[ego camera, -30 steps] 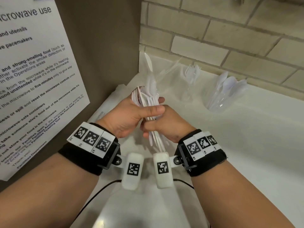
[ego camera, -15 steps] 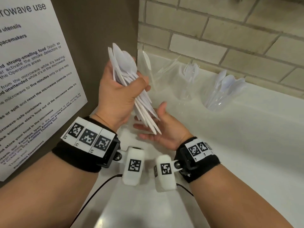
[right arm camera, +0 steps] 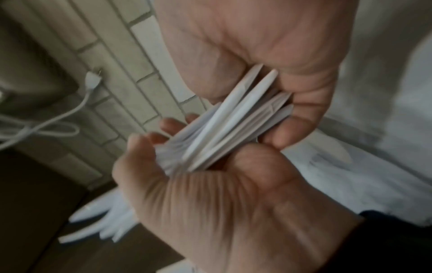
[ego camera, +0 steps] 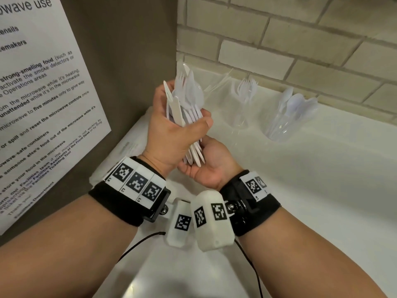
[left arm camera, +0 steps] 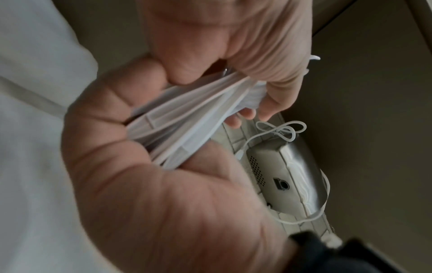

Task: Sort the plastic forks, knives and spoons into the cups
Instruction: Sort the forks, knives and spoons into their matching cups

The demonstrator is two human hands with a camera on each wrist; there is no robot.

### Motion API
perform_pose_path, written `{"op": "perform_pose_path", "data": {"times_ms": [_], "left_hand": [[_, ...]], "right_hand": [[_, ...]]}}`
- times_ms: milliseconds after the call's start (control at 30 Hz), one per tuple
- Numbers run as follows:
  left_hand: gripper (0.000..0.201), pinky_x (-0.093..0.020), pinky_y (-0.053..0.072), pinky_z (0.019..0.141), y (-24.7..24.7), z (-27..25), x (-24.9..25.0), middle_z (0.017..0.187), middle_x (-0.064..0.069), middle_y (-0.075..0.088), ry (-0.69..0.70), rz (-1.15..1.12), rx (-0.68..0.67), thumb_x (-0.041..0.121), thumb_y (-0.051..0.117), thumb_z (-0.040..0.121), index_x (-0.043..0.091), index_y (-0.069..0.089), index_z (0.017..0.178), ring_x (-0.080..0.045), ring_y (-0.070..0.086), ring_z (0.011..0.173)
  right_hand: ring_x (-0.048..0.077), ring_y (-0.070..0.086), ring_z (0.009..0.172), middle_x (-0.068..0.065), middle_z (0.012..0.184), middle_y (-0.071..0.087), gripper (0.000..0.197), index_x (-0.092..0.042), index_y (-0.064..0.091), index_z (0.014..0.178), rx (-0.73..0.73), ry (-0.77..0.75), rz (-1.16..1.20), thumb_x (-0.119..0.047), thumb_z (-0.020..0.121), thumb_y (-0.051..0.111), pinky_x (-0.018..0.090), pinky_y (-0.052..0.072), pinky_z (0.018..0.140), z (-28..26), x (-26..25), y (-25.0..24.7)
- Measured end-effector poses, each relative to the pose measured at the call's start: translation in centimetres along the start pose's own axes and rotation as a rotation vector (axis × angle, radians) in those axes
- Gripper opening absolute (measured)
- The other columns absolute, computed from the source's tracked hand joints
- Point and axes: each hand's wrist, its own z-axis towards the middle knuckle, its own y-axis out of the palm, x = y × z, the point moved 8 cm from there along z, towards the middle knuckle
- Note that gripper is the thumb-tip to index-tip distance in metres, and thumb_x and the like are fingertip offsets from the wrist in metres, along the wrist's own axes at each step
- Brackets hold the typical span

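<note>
The left hand [ego camera: 171, 130] grips a bundle of white plastic cutlery [ego camera: 187, 108], its fingers [left arm camera: 278, 103] and thumb curled round the smooth, flat handles. Fork tines, spoon bowls and a knife blade fan upward above the fist; the tapered handle ends splay out below. The right hand [ego camera: 211, 166] lies just beneath, palm up and fingers relaxed and slightly curved, the handle tips touching its palm.

Half a second ago the bundle was held higher and tilted toward the poster; it now stands more upright and has come down into the right palm.

Behind the hands, three clear plastic cups stand on the glossy white worktop [ego camera: 322, 190] against the pale brick wall [ego camera: 279, 39]: a cup of knives [ego camera: 217, 91] nearest the corner, a cup of forks [ego camera: 242, 104], then a cup of spoons [ego camera: 285, 117]. A printed microwave notice [ego camera: 38, 93] hangs on the brown side panel.
</note>
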Motion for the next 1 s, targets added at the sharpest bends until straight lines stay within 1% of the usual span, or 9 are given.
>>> {"op": "perform_pose_path", "data": {"times_ms": [100, 167, 300, 367, 467, 600, 700, 867, 1000], "left_hand": [[0.067, -0.034, 0.057, 0.079, 0.2, -0.6, -0.6, 0.094, -0.017, 0.067, -0.027, 0.056, 0.014, -0.004, 0.075, 0.067, 0.008, 0.039, 0.122, -0.014, 0.069, 0.077], [0.068, -0.041, 0.057, 0.083, 0.1, -0.6, -0.9, 0.1, -0.021, 0.067, -0.039, 0.083, 0.018, 0.002, 0.079, 0.065, 0.007, 0.041, 0.121, -0.019, 0.071, 0.083], [0.06, -0.055, 0.055, 0.083, -0.2, -0.1, -1.4, 0.098, -0.025, 0.065, -0.07, 0.062, 0.006, 0.013, 0.08, 0.061, 0.019, 0.048, 0.112, -0.032, 0.068, 0.086], [0.052, -0.056, 0.056, 0.076, -0.7, 0.3, -1.6, 0.094, -0.025, 0.061, -0.084, 0.057, 0.023, 0.009, 0.077, 0.064, 0.026, 0.051, 0.105, -0.034, 0.064, 0.079], [0.045, -0.039, 0.055, 0.062, -1.4, 0.6, -2.4, 0.082, -0.013, 0.061, -0.155, 0.038, 0.063, 0.0, 0.071, 0.073, 0.023, 0.049, 0.105, -0.024, 0.059, 0.064], [0.042, -0.033, 0.051, 0.056, -0.7, 0.0, -4.3, 0.073, -0.006, 0.06, -0.35, 0.039, -0.069, -0.005, 0.067, 0.081, 0.012, 0.045, 0.113, -0.018, 0.058, 0.055], [0.045, -0.033, 0.054, 0.057, 0.6, -1.2, -5.0, 0.079, -0.009, 0.06, -0.44, 0.096, -0.257, -0.006, 0.067, 0.081, 0.013, 0.046, 0.116, -0.017, 0.062, 0.058], [0.052, -0.038, 0.059, 0.064, 1.8, -2.0, -5.0, 0.083, -0.011, 0.059, -0.522, 0.02, -0.336, -0.009, 0.063, 0.083, 0.012, 0.043, 0.126, -0.02, 0.069, 0.064], [0.056, -0.034, 0.055, 0.054, 0.7, -1.4, -4.9, 0.088, -0.01, 0.06, -0.484, 0.158, -0.208, -0.004, 0.069, 0.08, 0.019, 0.042, 0.124, -0.021, 0.063, 0.058]], "right_hand": [[0.015, 0.052, 0.056, -0.001, 0.063, 0.059, 0.038, -0.023, 0.066, 0.088, 0.086, -0.004, -0.163, -0.053, 0.094, 0.044, 0.023, 0.039, 0.049, 0.0, 0.0, -0.5], [0.014, 0.047, 0.053, -0.001, 0.061, 0.055, 0.044, -0.022, 0.064, 0.081, 0.091, -0.015, -0.164, -0.058, 0.092, 0.042, 0.022, 0.035, 0.049, 0.0, 0.0, -0.4], [0.016, 0.052, 0.046, 0.005, 0.057, 0.056, 0.042, -0.012, 0.062, 0.084, 0.055, -0.036, -0.265, -0.04, 0.102, 0.035, 0.023, 0.044, 0.043, -0.1, 0.0, -0.2], [0.023, 0.063, 0.061, 0.009, 0.07, 0.065, 0.041, -0.01, 0.063, 0.093, 0.062, -0.049, -0.427, -0.037, 0.102, 0.034, 0.033, 0.056, 0.06, -0.4, -0.3, -0.4], [0.03, 0.066, 0.092, 0.01, 0.097, 0.07, 0.052, -0.011, 0.064, 0.103, 0.165, -0.1, -0.588, -0.052, 0.099, 0.033, 0.047, 0.054, 0.087, -0.8, -2.3, -1.7], [0.019, 0.059, 0.112, -0.002, 0.13, 0.057, 0.042, -0.024, 0.049, 0.131, 0.228, -0.506, -0.539, -0.049, 0.1, 0.035, 0.038, 0.047, 0.093, -2.8, -8.9, -1.0], [0.009, 0.045, 0.131, -0.011, 0.146, 0.044, 0.038, -0.037, 0.041, 0.139, 0.13, -0.776, -0.666, -0.043, 0.101, 0.036, 0.035, 0.037, 0.108, -5.0, -12.8, 1.4], [0.009, 0.063, 0.11, -0.003, 0.113, 0.071, 0.03, -0.02, 0.072, 0.107, -0.01, -0.666, -0.905, -0.034, 0.097, 0.047, 0.037, 0.042, 0.107, -4.3, -11.6, 3.1], [0.002, 0.061, 0.096, -0.009, 0.108, 0.067, 0.02, -0.024, 0.066, 0.11, 0.188, -0.816, -0.837, -0.028, 0.091, 0.061, 0.022, 0.045, 0.091, -4.7, -12.4, 1.6]]}}
